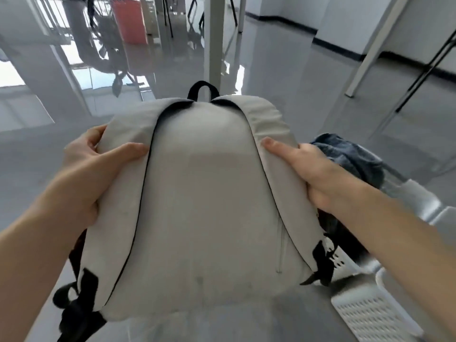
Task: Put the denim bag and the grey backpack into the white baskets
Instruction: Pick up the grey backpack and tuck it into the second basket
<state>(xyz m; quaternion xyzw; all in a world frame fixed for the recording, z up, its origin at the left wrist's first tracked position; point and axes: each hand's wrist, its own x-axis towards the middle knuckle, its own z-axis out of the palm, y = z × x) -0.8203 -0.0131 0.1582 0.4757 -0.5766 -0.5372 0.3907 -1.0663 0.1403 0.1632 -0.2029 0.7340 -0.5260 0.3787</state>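
The grey backpack [207, 201] fills the middle of the head view, held up in the air with its black top loop pointing away from me and black straps dangling at its lower corners. My left hand [93, 174] grips its left side and my right hand [311, 174] grips its right side, thumbs on top. The denim bag [352, 159] lies crumpled at the right, behind my right hand, in a white basket [417, 201] whose rim shows beside it. Another white perforated basket [370, 314] sits at the lower right, partly hidden by my right arm.
A shiny grey floor spreads ahead. A white post [214, 40] stands just beyond the backpack, white table legs [367, 53] and black chair legs are at the right, and a red bin [129, 21] is at the far left back.
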